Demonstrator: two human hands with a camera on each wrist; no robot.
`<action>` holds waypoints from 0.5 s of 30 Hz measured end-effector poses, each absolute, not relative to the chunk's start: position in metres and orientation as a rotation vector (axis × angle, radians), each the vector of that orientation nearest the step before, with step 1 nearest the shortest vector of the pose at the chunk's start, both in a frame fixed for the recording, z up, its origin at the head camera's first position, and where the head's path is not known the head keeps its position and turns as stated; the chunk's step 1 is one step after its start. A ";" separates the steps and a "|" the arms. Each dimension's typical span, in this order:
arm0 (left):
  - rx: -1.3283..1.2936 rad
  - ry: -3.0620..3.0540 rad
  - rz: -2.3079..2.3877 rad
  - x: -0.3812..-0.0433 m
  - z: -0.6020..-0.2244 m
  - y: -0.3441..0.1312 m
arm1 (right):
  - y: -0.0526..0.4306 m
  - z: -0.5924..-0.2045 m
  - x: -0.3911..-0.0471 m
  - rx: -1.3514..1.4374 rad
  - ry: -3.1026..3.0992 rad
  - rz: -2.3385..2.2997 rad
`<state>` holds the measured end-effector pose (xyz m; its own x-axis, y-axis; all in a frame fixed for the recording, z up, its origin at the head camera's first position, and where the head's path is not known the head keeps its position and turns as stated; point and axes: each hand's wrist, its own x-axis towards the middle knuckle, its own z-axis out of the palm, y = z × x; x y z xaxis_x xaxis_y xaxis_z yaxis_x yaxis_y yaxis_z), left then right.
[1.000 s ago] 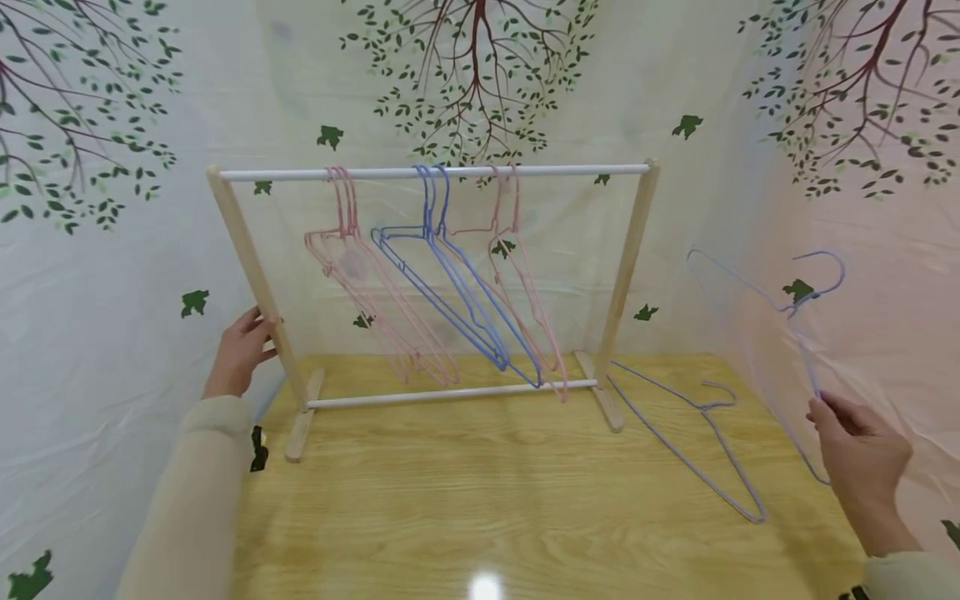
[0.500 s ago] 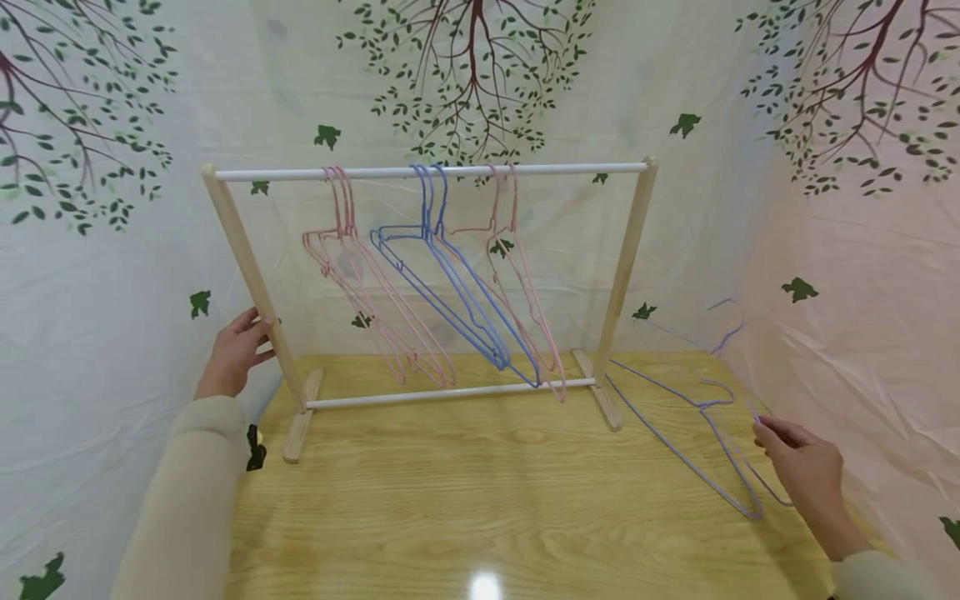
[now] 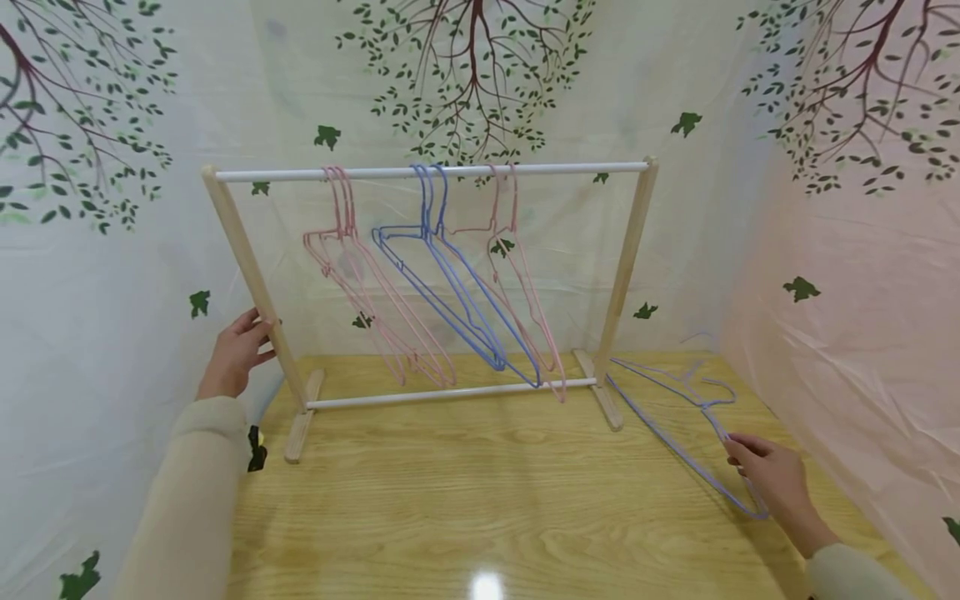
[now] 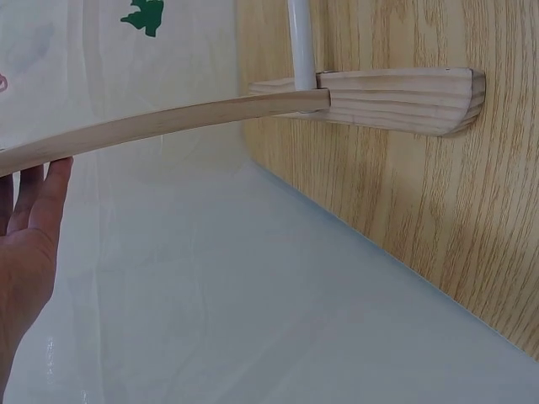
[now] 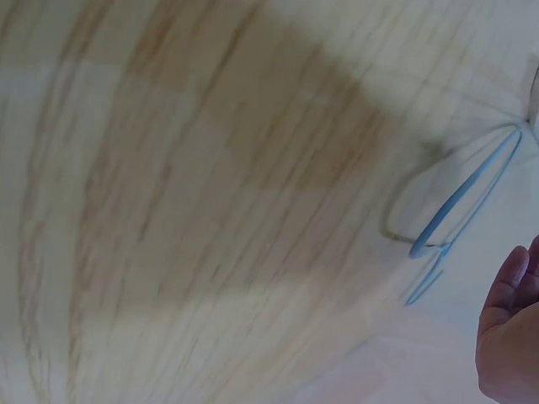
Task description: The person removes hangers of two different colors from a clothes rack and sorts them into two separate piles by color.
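My left hand (image 3: 234,354) holds the left wooden post (image 3: 255,275) of a small clothes rack at about mid-height. In the left wrist view its fingertips meet the edge of that post (image 4: 168,122); the thumb is hidden. At the right, my right hand (image 3: 772,483) pinches one side of a pale purple hanger (image 3: 692,372), low over the table. A second purple hanger (image 3: 705,406) lies beneath it, and the two outlines overlap. The right wrist view shows part of the hand (image 5: 515,332) beside a bluish hanger (image 5: 455,202).
Pink hangers (image 3: 341,242) and blue hangers (image 3: 426,229) hang from the white top rail (image 3: 570,170). The rack's right foot (image 3: 603,408) stands just left of the purple hangers. A leaf-printed sheet surrounds the wooden table (image 3: 420,500).
My right hand has moved left and down with its purple hanger, from upright at the right side to over the lying hanger. The left hand stays on the post.
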<state>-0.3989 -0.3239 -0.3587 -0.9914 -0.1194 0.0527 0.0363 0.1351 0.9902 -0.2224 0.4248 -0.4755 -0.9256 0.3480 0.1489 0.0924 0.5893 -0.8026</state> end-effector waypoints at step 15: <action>0.077 -2.305 -1.960 -0.401 -0.357 -0.327 | 0.444 -0.485 -0.229 -0.380 -2.703 0.823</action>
<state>-0.4008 -0.3265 -0.3569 -0.9921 -0.1127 0.0547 0.0358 0.1628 0.9860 -0.2286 0.4437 -0.4853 -0.9232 0.3302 0.1965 0.1647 0.8021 -0.5740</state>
